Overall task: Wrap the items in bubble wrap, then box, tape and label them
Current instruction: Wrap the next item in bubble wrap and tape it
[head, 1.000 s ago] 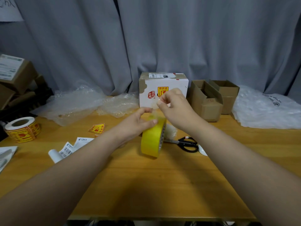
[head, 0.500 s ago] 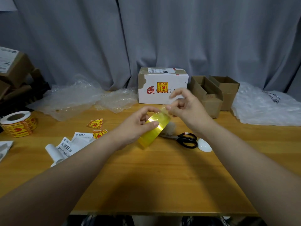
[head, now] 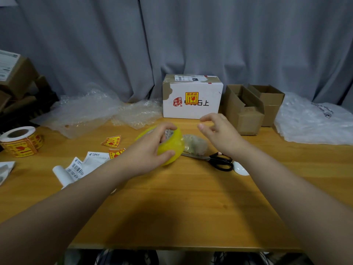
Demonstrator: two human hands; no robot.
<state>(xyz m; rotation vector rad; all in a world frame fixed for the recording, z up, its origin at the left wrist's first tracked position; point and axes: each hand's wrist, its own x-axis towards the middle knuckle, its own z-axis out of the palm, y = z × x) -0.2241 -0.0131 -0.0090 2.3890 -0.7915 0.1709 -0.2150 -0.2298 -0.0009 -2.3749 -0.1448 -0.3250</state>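
Head view, desk stock as we find it. Item one: yellow tape roll [head: 172, 148], near the middle of the desk [head: 172, 203], tilted and held by the left grip [head: 150, 152], a bare hand whose fingers curl into the core with the thumb on the outer face; we cannot tell whether the roll touches the desk. Item two: right grip [head: 219, 134], also bare, its fingers loosely bent and spread and holding nothing, hanging just right of the roll above a bubble-wrapped bundle [head: 195, 144]. The bundle lies on the desk just behind the roll, with black-handled scissors [head: 219, 161] at its near edge; a small white object [head: 241, 169] sits beside the handles. Item three: white box [head: 192, 108], closed and bearing a yellow fragile sticker, back centre before a grey curtain [head: 172, 35]. To its right we list two open cardboard boxes [head: 246, 111], then white plastic bags [head: 313, 121]. To its left are loose bubble wrap sheets [head: 84, 111]. At far left stands a label roll [head: 20, 141]. Between it and the left grip lie two loose stickers [head: 111, 140] and a strip of barcode labels [head: 80, 167].
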